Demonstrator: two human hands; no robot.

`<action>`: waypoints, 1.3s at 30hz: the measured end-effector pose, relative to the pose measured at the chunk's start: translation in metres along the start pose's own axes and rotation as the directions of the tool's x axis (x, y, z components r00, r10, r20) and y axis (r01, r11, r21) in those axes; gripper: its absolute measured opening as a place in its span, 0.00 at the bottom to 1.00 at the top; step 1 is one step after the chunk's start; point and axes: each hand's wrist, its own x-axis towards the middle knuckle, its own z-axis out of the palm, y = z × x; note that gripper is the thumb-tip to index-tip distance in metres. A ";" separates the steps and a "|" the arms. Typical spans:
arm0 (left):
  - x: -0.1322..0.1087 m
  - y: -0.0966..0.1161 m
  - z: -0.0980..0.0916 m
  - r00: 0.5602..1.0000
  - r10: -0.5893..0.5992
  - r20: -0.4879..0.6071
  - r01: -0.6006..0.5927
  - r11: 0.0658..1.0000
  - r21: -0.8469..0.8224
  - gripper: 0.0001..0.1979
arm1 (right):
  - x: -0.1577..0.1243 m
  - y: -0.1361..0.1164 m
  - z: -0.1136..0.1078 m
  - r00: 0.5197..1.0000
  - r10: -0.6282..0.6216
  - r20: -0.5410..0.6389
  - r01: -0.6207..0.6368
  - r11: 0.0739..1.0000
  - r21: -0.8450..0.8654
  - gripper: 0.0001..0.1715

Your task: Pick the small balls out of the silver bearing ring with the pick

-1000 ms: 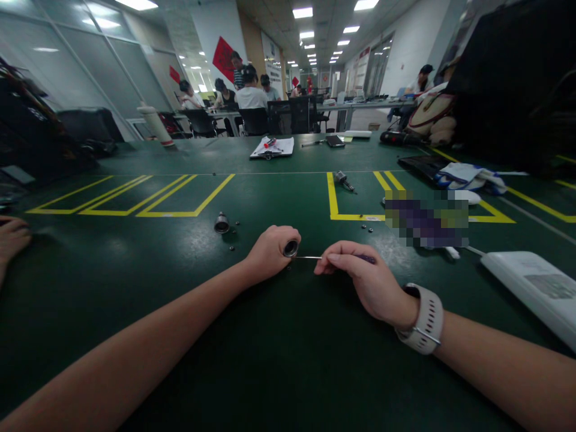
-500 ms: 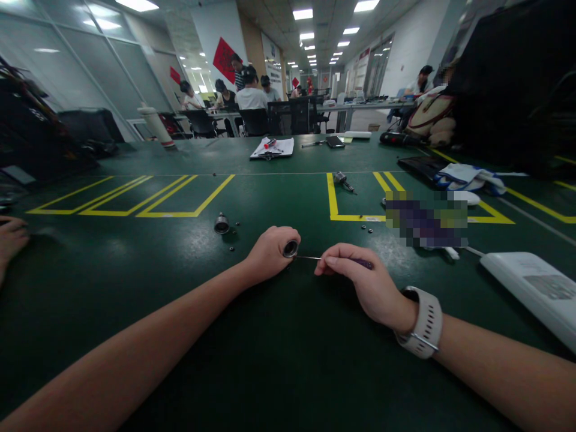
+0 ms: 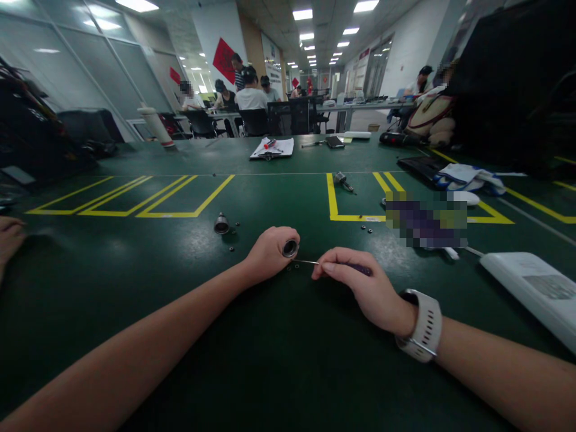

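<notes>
2 grips are engaged: left hand [image 3: 271, 251] clasps the metal cylinder [image 3: 290, 248] at centre; right hand [image 3: 360, 285] grasps the thin-shafted tool [image 3: 363, 270] at right. Insufficient hold could cause slippage, scattering 2 small rings [image 3: 297, 266] below.

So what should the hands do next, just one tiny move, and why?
I'd probably ease the right hand back a little, drawing the thin tool away from the metal cup in the left hand. The tool's tip is by the cup's lower edge, and two tiny rings lie just below, so it might bump them.
</notes>
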 end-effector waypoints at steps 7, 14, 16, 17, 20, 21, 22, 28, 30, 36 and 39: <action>0.000 0.002 -0.002 1.000 0.006 0.013 -0.006 1.000 0.009 0.03 | -0.001 0.003 0.000 0.994 -0.103 -0.037 0.103 0.995 0.012 0.11; 0.000 0.000 -0.002 0.999 0.046 0.005 -0.046 0.999 -0.020 0.04 | 0.001 -0.004 0.006 0.999 -0.031 0.014 0.033 0.991 -0.128 0.10; 0.000 0.001 -0.002 0.999 0.045 0.007 -0.045 0.999 -0.022 0.04 | 0.002 -0.004 0.007 0.999 -0.023 0.046 0.029 0.991 -0.129 0.09; 0.000 0.001 -0.002 0.999 0.041 0.004 -0.041 0.999 -0.024 0.05 | 0.003 -0.003 0.007 0.998 -0.018 0.066 0.026 0.992 -0.120 0.09; 0.000 0.002 -0.002 1.000 0.029 -0.012 -0.029 0.999 -0.034 0.06 | 0.003 -0.002 0.007 0.993 0.001 0.119 0.008 0.997 -0.079 0.09; 0.000 0.003 -0.002 0.999 0.029 -0.012 -0.030 0.999 -0.039 0.07 | 0.003 -0.002 0.006 0.992 0.006 0.130 0.002 0.998 -0.068 0.09; 0.000 0.003 -0.002 0.999 0.031 -0.009 -0.031 0.999 -0.042 0.07 | 0.003 -0.002 0.006 0.991 0.009 0.134 -0.001 0.998 -0.059 0.09; 0.001 0.001 -0.002 0.999 0.046 0.014 -0.046 0.998 -0.039 0.04 | 0.002 -0.003 0.007 0.997 -0.075 0.031 0.078 0.990 -0.115 0.08; 0.001 0.000 -0.002 0.998 0.057 0.020 -0.056 0.998 -0.036 0.03 | 0.002 -0.003 0.008 0.994 -0.112 0.009 0.111 0.978 -0.175 0.08; -0.001 0.001 -0.002 0.992 0.120 0.044 -0.120 0.993 -0.021 0.03 | 0.004 -0.002 0.007 0.999 -0.029 0.034 0.033 0.993 -0.111 0.09; -0.002 0.001 -0.003 0.992 0.123 0.036 -0.122 0.992 -0.028 0.03 | 0.007 0.004 0.003 0.997 0.075 0.026 -0.077 0.989 0.126 0.10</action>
